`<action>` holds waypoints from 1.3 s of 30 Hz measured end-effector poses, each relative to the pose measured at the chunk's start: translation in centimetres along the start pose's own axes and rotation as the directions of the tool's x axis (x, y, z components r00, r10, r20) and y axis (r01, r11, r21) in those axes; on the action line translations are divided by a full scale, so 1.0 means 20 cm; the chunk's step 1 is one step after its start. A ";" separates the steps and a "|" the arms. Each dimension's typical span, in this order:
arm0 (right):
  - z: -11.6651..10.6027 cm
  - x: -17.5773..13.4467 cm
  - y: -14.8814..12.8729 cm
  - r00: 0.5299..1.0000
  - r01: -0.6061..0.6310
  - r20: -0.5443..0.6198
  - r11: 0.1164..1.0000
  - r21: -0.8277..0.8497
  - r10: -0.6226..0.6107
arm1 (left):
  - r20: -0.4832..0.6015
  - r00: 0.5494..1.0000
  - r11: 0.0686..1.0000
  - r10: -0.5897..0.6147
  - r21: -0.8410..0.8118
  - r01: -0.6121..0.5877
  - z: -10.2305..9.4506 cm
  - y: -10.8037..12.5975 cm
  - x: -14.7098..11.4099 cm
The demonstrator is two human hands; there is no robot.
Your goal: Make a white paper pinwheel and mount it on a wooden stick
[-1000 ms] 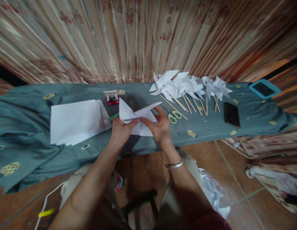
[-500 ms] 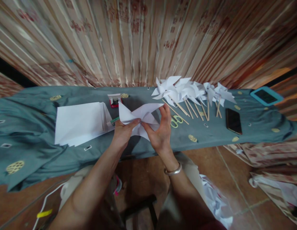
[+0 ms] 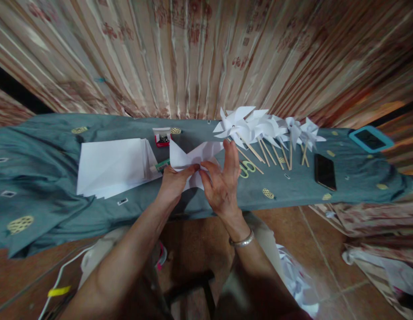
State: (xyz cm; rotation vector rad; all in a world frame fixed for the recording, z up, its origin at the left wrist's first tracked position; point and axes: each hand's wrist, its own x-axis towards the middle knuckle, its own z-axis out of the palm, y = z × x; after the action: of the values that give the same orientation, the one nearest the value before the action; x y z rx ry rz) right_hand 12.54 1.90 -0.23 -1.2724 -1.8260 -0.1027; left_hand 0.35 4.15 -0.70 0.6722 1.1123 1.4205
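Observation:
A white paper pinwheel, its blades folded toward the middle, is held over the cloth between my hands. My left hand grips it from the left, thumb pressed on its centre. At that centre, the thumb and forefinger of my right hand are bent together on the paper, while the other fingers rise along its right side. Whether a pin is between those fingertips is too small to tell. Behind the pinwheel stands a small red box with its lid up and dark pins inside.
On the left lies a stack of white paper, with a green packet by its edge. Finished pinwheels on sticks lie right of centre, near yellow-green scissors. Farther right are a phone and a blue-framed tablet.
My right hand has shifted its hold: its forefinger has come down to the pinwheel's centre and the other fingers have lifted. The front blades are folded lower. The view has shifted slightly.

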 end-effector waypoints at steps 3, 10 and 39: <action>0.01 -0.01 0.00 0.999 0.033 0.013 0.999 0.035 -0.034 | -0.005 1.000 1.000 -0.003 -0.012 0.003 0.00 0.00 0.00; -0.02 0.02 0.10 0.987 -0.160 0.022 0.938 0.307 0.161 | -0.081 0.997 1.000 -0.005 -0.015 0.004 -0.04 0.03 0.04; -0.14 -0.08 0.03 0.943 0.072 0.307 0.981 0.183 -0.127 | -0.058 0.997 0.997 0.060 -0.051 -0.063 -0.11 0.05 0.05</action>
State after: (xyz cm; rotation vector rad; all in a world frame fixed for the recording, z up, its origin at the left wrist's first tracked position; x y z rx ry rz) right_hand 14.80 -0.42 0.21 -1.1243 -2.1240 0.2107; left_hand -2.20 4.63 -0.93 0.6369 1.1021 1.5239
